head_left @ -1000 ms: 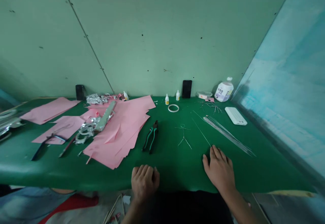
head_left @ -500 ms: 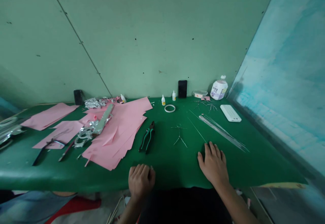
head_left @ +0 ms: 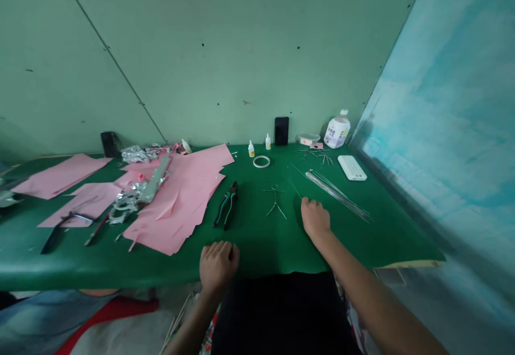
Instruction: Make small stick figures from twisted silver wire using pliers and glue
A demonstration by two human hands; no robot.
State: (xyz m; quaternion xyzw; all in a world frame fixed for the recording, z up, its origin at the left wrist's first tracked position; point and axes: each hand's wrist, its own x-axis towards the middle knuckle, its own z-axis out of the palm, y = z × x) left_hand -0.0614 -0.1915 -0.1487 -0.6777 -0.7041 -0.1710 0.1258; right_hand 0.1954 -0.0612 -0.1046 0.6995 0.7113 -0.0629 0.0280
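My right hand [head_left: 316, 220] is closed at the near end of a single thin wire [head_left: 295, 189], which lies slanting away from the fingers. My left hand [head_left: 218, 265] rests as a loose fist on the table's front edge with nothing visible in it. Between and beyond the hands lies a small stick figure of twisted wire [head_left: 275, 200], with a loop head, arms and two legs. Pliers with green and black handles [head_left: 226, 205] lie left of it. To the right of my right hand is a bundle of straight wires [head_left: 338, 194].
Pink paper sheets [head_left: 189, 199] cover the left, with foil scraps [head_left: 139, 154] and a knife [head_left: 60, 231]. Toward the back stand glue bottles [head_left: 251, 149], a tape ring [head_left: 261, 161], a phone [head_left: 281, 131] and a labelled bottle [head_left: 337, 131]. A white power bank [head_left: 352, 168] lies right.
My right hand has gone from lying flat with spread fingers to closing at the single wire's near end. My left fist stays at the table edge. The view has shifted slightly.
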